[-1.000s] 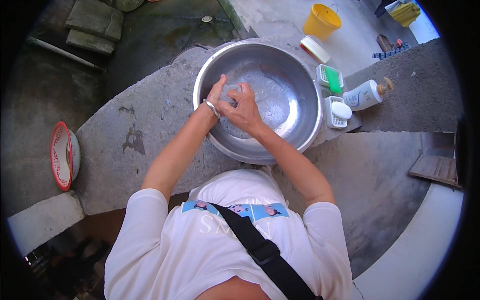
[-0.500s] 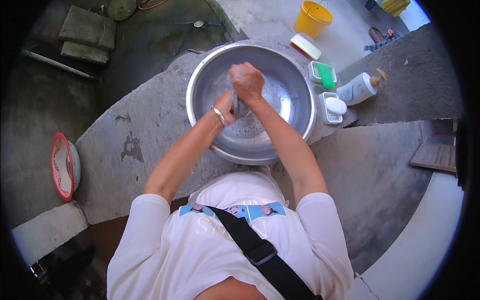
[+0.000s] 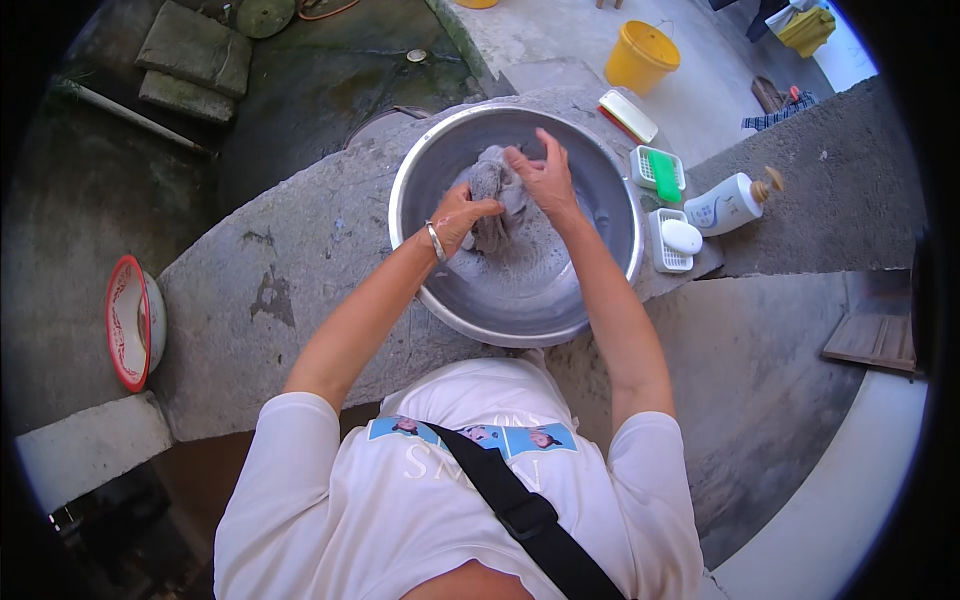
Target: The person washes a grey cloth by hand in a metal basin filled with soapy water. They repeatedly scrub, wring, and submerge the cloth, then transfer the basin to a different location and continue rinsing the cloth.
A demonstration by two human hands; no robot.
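A wide metal basin stands on the stone ledge, with sudsy water on its bottom. In it is a wet, bunched grey cloth. My left hand, a silver bangle at its wrist, grips the cloth's near left side, thumb lying across it. On the other side of the cloth, my right hand has its fingers spread and lifted, thumb tip close to the fabric. Whether that thumb touches the cloth I cannot tell.
Right of the basin are a white soap bar on a dish, a green block in another dish, a brush and a pump bottle. A yellow bucket stands beyond; a red-rimmed enamel basin leans at left.
My two hands were pressed together on the cloth, the right one in a fist. Now the right hand has opened and moved right, and more of the cloth shows.
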